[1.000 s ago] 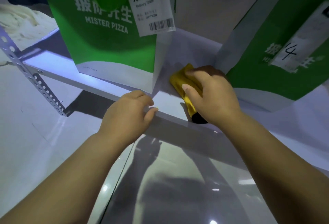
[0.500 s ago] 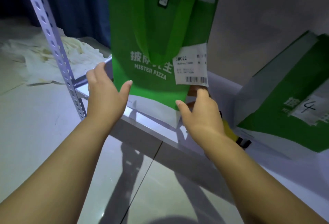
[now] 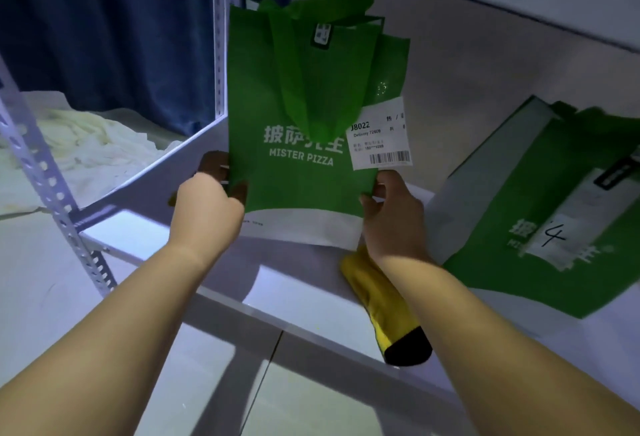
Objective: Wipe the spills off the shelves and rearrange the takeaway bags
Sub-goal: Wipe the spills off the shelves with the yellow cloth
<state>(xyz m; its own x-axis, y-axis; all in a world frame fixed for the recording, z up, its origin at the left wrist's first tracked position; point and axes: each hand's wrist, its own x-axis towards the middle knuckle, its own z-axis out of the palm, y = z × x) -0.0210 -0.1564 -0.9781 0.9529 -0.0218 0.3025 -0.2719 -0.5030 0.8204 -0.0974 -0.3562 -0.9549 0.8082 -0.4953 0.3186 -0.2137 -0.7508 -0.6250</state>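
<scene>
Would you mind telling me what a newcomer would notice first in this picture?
The upright green bag in the middle, printed MISTER PIZZA, is gripped at its lower edges by the left hand and right hand. Next come a second green bag lying tilted at the right of the shelf, and a yellow cloth under the right wrist.

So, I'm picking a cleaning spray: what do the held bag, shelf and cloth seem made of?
Held bag: probably non-woven fabric, matte green; its handles flop and its sides crease softly.
Shelf: smooth, slightly glossy, light-reflecting board, perhaps painted metal or laminate; can't tell which.
Cloth: soft yellow textile with a black end, matte, lying crumpled.
</scene>
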